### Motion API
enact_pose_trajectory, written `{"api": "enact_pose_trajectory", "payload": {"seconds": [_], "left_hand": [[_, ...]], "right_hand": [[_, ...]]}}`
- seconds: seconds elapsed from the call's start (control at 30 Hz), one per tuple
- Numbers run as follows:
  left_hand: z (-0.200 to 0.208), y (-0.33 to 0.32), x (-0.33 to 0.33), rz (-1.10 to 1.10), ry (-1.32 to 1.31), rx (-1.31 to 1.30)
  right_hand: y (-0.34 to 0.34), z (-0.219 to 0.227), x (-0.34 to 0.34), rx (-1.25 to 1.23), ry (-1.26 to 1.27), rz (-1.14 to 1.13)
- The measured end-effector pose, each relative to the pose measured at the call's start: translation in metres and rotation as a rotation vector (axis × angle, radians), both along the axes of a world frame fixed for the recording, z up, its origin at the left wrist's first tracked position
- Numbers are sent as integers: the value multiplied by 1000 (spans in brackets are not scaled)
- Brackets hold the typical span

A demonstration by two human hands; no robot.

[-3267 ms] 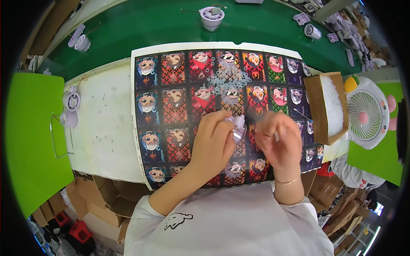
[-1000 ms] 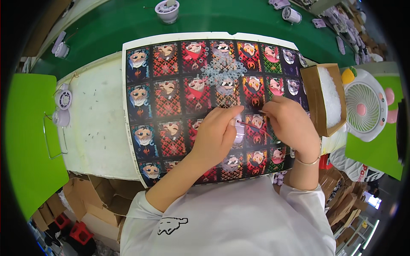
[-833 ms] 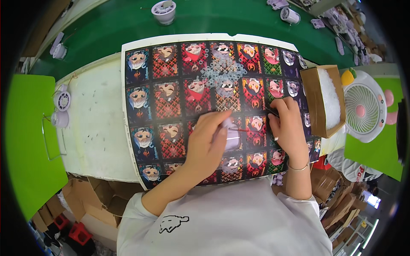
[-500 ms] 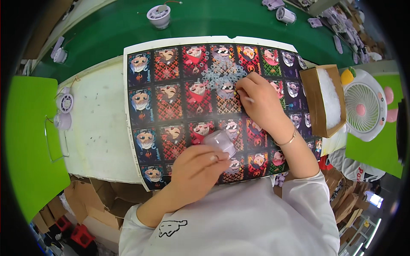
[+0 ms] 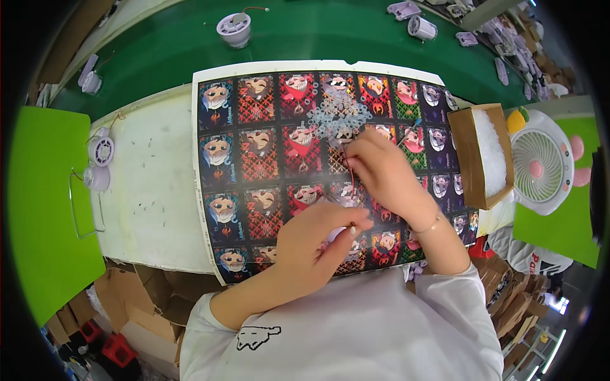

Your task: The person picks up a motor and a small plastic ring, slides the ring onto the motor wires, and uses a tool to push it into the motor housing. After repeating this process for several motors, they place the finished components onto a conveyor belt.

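Over the middle of the printed card sheet, my right hand pinches a thin red wire that hangs down from its fingertips. Nearer to me, my left hand is closed around a pale lilac, cup-shaped plastic part. The fingers cover most of that part, and its outline is smeared. Just beyond my right fingertips lies a loose pile of small translucent rings, spread over the printed pictures.
To the right stand a cardboard box lined with white material and a white desk fan. Lilac fan parts lie at the left. Another lilac round part with a wire sits on the green surface beyond.
My right hand has moved slightly nearer to me and now shows a red wire at its fingertips. The left hand has shifted right and turned, covering more of the lilac part.
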State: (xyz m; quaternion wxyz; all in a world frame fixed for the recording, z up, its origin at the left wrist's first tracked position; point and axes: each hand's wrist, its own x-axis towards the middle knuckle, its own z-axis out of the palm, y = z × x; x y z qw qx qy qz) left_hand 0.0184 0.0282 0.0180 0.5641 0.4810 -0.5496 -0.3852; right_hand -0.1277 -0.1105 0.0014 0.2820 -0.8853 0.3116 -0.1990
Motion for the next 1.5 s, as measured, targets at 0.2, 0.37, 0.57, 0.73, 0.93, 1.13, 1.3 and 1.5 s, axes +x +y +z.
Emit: {"api": "enact_pose_trajectory", "payload": {"seconds": [0.2,0.37,0.57,0.73,0.93,1.13,1.3,1.5], "left_hand": [[2,-12,-2,-57,20,-25],[5,-22,-8,7,-265,-248],[6,-24,-10,29,-394,-291],[3,-23,-15,75,-361,-260],[-7,-25,-20,83,-411,-312],[-17,-36,-15,89,-478,-330],[-39,-27,-12,94,-455,-70],[-43,-27,-14,78,-350,25]], "right_hand": [[35,74,-31,261,-378,35],[49,77,-23,95,-326,53],[59,71,-25,141,-365,-98],[59,71,-24,-20,-232,-87],[54,69,-33,-92,-190,-2],[50,55,-34,-40,-287,-79],[50,40,-27,1014,-972,-377],[56,12,-26,979,-568,-417]]}}
